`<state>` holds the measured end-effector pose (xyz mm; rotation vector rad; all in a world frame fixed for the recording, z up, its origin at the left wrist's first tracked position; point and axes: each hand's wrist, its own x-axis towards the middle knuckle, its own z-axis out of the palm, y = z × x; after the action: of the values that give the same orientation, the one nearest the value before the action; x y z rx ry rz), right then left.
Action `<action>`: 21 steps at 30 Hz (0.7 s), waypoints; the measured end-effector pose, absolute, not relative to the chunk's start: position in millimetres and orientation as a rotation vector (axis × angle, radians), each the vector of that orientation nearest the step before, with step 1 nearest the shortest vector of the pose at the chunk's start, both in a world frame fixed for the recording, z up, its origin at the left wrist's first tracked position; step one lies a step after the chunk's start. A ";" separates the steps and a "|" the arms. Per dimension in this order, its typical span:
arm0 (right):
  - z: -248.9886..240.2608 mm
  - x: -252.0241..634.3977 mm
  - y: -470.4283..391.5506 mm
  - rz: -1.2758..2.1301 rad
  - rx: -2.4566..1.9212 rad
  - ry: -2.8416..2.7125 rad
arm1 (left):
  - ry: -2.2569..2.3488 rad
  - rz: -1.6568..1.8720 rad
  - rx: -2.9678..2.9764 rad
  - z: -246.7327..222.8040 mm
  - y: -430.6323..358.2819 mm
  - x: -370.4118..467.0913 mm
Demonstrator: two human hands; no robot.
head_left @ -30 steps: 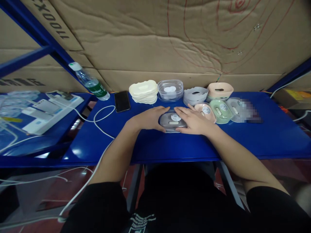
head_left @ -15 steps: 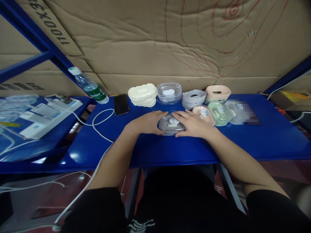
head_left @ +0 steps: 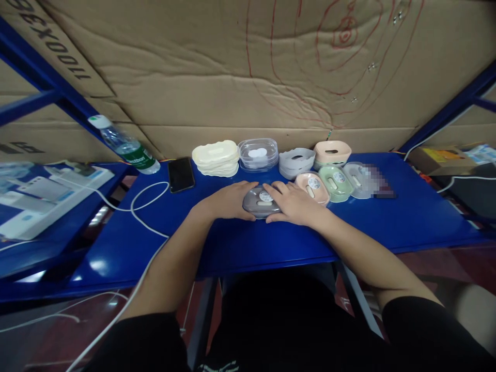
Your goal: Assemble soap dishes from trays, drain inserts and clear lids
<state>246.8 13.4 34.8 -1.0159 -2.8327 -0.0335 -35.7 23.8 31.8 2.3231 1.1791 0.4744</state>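
A grey soap box (head_left: 260,203) with a see-through lid and a round white sticker lies flat on the blue table, between my two hands. My left hand (head_left: 231,200) curves around its left end, fingers at the far edge and thumb near the front. Around the right end is my right hand (head_left: 293,203), with fingers over the lid and thumb at the near edge. Just beyond my right hand sit a pink soap box (head_left: 318,187), a green soap box (head_left: 336,182) and a pale grey one (head_left: 357,178), partly blurred out.
Along the back stand stacked cream wavy trays (head_left: 217,157), clear lids (head_left: 258,153), grey trays (head_left: 296,164) and pink trays (head_left: 332,152). To the left are a phone (head_left: 181,174), a water bottle (head_left: 132,150) and a white cable (head_left: 149,222). A cardboard wall (head_left: 186,103) rises behind.
The camera view has shifted, so the scene sits further left. Both hands stay around the grey soap box; my right hand's fingers lie slightly differently over the lid.
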 end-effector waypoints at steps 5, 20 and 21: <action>44.3 245.3 7.2 0.015 -1.081 -2.836 | 1.095 0.579 2.302 24.6 29.7 -36.7; 35.1 251.5 15.9 0.151 -0.990 -2.791 | 1.067 0.510 2.308 26.3 27.2 -36.0; 34.6 251.4 16.0 0.136 -0.994 -2.795 | 1.071 0.521 2.297 26.6 27.0 -36.0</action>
<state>251.4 16.0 34.6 -0.9942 -2.7952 0.1359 -36.0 27.0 26.6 2.2972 1.0710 0.5206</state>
